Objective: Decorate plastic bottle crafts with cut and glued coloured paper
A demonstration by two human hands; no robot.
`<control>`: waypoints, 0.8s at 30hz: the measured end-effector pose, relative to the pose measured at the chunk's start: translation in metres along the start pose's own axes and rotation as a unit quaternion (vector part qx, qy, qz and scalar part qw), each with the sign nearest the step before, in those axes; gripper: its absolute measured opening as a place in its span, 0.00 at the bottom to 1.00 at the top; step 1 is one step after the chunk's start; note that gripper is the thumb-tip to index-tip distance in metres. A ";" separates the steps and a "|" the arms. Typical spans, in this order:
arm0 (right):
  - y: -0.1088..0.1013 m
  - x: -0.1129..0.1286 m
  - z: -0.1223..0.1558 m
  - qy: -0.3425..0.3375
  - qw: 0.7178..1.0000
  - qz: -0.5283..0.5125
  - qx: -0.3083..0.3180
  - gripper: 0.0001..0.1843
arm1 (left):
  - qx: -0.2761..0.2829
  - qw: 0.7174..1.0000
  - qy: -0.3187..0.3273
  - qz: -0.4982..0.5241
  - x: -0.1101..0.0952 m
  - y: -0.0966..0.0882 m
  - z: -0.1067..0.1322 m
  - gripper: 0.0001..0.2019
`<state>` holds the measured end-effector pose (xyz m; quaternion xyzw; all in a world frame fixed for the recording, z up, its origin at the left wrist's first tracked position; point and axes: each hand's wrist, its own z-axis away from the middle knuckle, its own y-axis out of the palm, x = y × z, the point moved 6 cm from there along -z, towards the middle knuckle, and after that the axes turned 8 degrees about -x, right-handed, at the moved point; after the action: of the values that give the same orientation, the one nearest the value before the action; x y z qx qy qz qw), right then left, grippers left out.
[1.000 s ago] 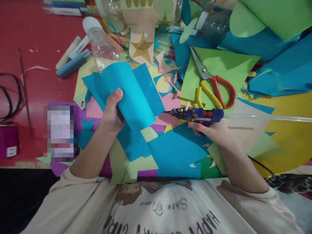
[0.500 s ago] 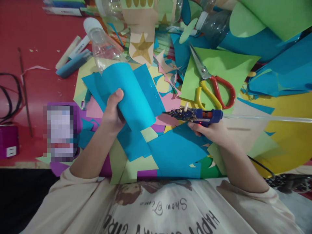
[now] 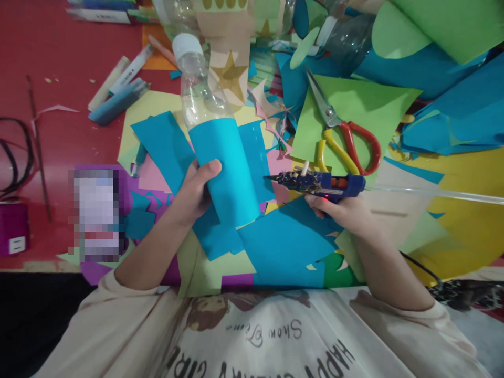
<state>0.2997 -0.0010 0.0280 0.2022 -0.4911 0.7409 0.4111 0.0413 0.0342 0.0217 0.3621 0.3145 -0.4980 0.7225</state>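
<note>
My left hand (image 3: 197, 190) is closed round a clear plastic bottle (image 3: 200, 97) with a white cap, its lower body wrapped in blue paper (image 3: 226, 168). The bottle points away from me, neck toward the top of the view. My right hand (image 3: 339, 209) grips a blue hot glue gun (image 3: 318, 182); its nozzle points left and sits just right of the wrapped paper's loose edge. A clear glue stick (image 3: 433, 191) sticks out of the gun's back to the right.
Red and yellow scissors (image 3: 338, 134) lie on green paper behind the glue gun. Coloured paper sheets and scraps cover the red table (image 3: 59, 131). Markers (image 3: 118, 86) lie at the upper left. A black cable (image 3: 16, 157) and a purple box (image 3: 13, 228) are at the left edge.
My left hand has turned the bottle, swinging its neck right and more upright, and the blue paper now lies tighter round it. The glue gun has barely moved.
</note>
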 end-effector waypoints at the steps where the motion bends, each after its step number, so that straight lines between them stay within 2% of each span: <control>1: 0.000 0.000 0.000 0.005 1.000 0.000 -0.001 0.29 | 0.014 1.000 -0.002 0.000 0.001 0.002 0.001 0.32; 5: -0.001 0.001 0.000 0.002 1.000 -0.006 -0.003 0.29 | 0.059 0.998 -0.003 -0.001 0.001 0.008 0.002 0.34; 8: -0.001 0.002 0.000 -0.008 1.000 -0.005 -0.005 0.29 | 0.063 0.998 -0.006 -0.002 0.001 0.009 0.002 0.32; 16: 0.002 0.002 0.001 -0.028 0.999 0.016 0.012 0.27 | -0.033 0.999 0.039 0.017 -0.009 -0.002 -0.007 0.24; 20: -0.001 0.002 0.001 -0.018 1.000 -0.008 0.014 0.26 | -0.057 0.996 0.059 0.023 -0.015 -0.004 -0.011 0.22; 24: -0.010 0.008 0.004 0.004 0.996 -0.084 0.033 0.22 | -0.054 0.995 0.076 0.042 -0.016 -0.004 -0.014 0.22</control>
<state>0.3028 0.0005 0.0412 0.2537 -0.4459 0.7204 0.4667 0.0311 0.0527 0.0264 0.3721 0.3797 -0.4206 0.7352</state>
